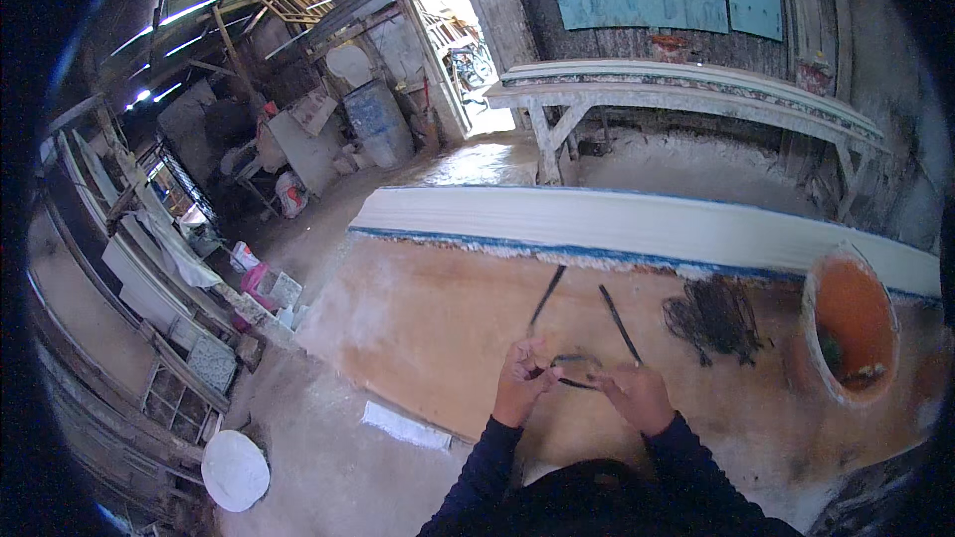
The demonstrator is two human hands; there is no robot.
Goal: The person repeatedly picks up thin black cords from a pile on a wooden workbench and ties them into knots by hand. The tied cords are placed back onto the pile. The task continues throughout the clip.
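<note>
Both hands are over the brown board, gripping a thin black strip (pixel 575 385) that curves into a small loop between them. My left hand (pixel 525 375) pinches one side of the loop, and a straight dark length rises from it toward the white moulding. On the other side, my right hand (pixel 634 396) has its fingers closed on the strip, with another straight dark length (pixel 619 323) slanting up from it. Whether these lengths and the loop are one piece I cannot tell. A tangled bundle of dark wire or string (pixel 714 320) lies right of my right hand.
An orange bucket (pixel 846 323) with a whitish rim stands at the right of the board (pixel 418 303). Along the far edge runs a long white moulding (pixel 597 221) with a blue border. Beyond it is a wooden bench (pixel 686 89). A white round lid (pixel 236 470) is low at left.
</note>
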